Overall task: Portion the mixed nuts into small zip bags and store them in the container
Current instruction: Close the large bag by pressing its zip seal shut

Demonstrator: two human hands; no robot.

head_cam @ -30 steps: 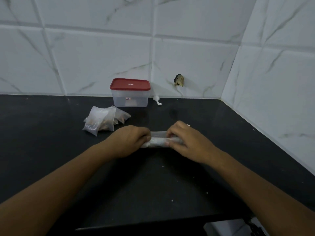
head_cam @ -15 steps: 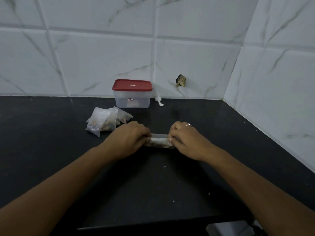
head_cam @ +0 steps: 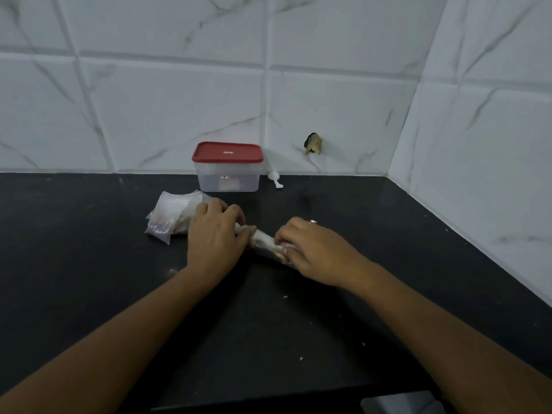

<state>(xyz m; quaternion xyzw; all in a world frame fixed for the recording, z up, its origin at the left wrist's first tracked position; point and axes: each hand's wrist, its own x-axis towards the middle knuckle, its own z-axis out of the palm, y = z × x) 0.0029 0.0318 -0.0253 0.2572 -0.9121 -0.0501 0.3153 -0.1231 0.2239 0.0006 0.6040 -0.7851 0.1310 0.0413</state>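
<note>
Currently pinching 1 bag (head_cam: 263, 241) by both ends with left hand (head_cam: 216, 239) and right hand (head_cam: 312, 251), mid counter (head_cam: 89, 264). Noted filled pile (head_cam: 168, 218) leftward. Remaining: open lidded container (head_cam: 227, 170) at back edge, store all.

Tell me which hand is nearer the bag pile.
Left. The left hand is right beside the bag pile; the right hand is farther right, on the rolled bag.

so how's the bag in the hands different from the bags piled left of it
The held bag is gripped at its ends by the left hand and right hand; the piled bags lie loose. The held bag is bunched narrow; the piled bags lie flatter, overlapping. Both are clear plastic with brownish contents, on the black counter.
</note>
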